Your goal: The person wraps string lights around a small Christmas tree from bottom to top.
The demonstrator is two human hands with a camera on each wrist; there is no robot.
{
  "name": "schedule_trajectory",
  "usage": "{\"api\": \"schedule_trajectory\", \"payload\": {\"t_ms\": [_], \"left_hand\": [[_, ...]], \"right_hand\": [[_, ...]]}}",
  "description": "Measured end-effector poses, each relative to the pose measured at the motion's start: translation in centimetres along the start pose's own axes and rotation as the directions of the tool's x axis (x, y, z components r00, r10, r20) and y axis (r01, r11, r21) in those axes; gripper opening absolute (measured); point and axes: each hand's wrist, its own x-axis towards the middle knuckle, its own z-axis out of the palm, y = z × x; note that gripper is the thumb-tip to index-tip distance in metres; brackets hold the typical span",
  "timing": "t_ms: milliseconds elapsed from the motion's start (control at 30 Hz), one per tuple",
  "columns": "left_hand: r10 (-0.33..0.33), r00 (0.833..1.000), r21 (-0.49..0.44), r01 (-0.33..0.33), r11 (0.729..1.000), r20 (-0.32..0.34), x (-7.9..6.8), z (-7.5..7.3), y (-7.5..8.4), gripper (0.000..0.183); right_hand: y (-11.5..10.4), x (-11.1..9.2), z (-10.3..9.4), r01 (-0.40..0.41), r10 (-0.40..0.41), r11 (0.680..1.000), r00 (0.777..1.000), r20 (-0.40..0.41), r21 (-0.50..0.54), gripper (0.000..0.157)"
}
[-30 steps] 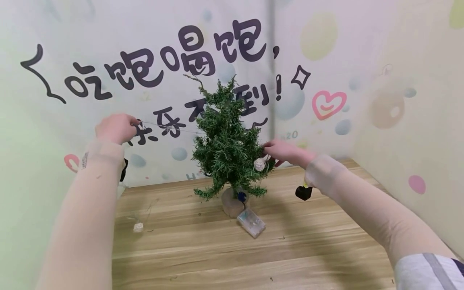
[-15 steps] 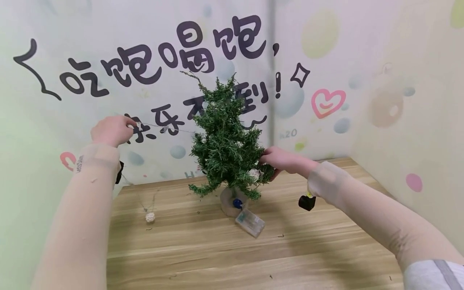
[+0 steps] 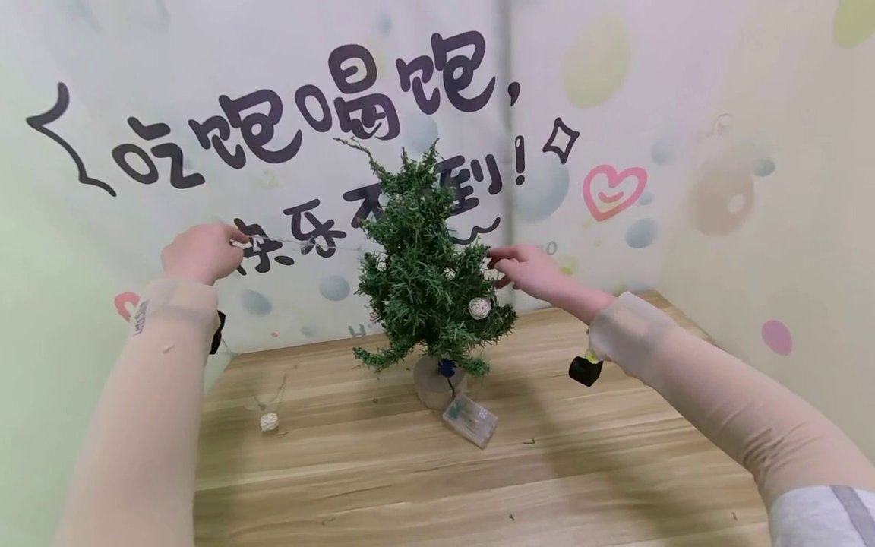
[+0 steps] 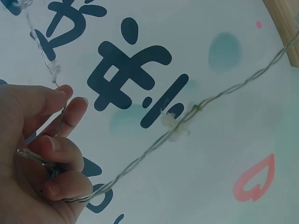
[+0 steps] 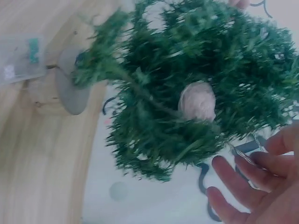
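Note:
A small green artificial Christmas tree (image 3: 417,273) stands upright on a round wooden base (image 3: 432,386). My left hand (image 3: 205,254) pinches a clear-wired string of lights (image 4: 154,144) left of the tree; in the left wrist view thumb and forefinger hold one strand, and the other fingers curl round more wire. One stretch runs taut from this hand to the tree. A white woven ball (image 3: 480,308) sits among the lower right branches. My right hand (image 3: 529,270) is at the tree's right side, its fingers loosely spread against a wire (image 5: 245,156) by the branches.
A clear battery box (image 3: 470,420) lies on the wooden table (image 3: 383,486) before the base, near a blue piece (image 3: 447,368). Another white ball (image 3: 270,422) hangs on wire at left. A printed wall (image 3: 287,61) stands close behind the tree.
My right hand first dipped a little, then rose along the tree's right side, its fingers loosening. The left hand shifted slightly left, still holding the wire. The hanging ball swung.

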Motion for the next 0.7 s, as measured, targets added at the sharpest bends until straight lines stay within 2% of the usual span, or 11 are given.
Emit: {"api": "schedule_trajectory", "payload": {"t_ms": [133,233,333,433,533,700], "left_hand": [[0.005,1.000,0.004,-0.005,1.000,-0.017,-0.1,0.1,-0.3,0.049],[0.006,1.000,0.002,-0.006,1.000,-0.022,-0.2,0.5,-0.6,0.048],[0.013,1.000,0.000,-0.013,1.000,-0.015,-0.3,1.1,-0.8,0.045],[0.022,1.000,-0.001,-0.022,1.000,-0.015,-0.2,1.7,-0.9,0.045],[0.022,0.999,0.001,-0.022,1.000,-0.024,-0.3,2.2,-1.0,0.045],[0.006,1.000,0.000,-0.006,1.000,-0.024,-0.3,2.5,-1.5,0.044]], "right_hand": [[-0.7,0.2,-0.3,0.029,-0.027,0.996,0.999,-0.030,0.081,0.043],[-0.2,0.5,-0.3,0.030,-0.028,0.993,0.999,-0.026,0.112,0.044],[1.0,0.8,-0.1,-0.003,-0.001,0.992,1.000,0.029,0.127,0.049],[2.4,0.8,0.3,-0.080,0.060,0.981,0.991,0.119,0.176,0.055],[3.5,0.7,0.9,-0.164,0.109,0.945,0.974,0.199,0.284,0.058],[4.1,0.5,1.8,-0.251,0.148,0.869,0.954,0.261,0.426,0.065]]}}
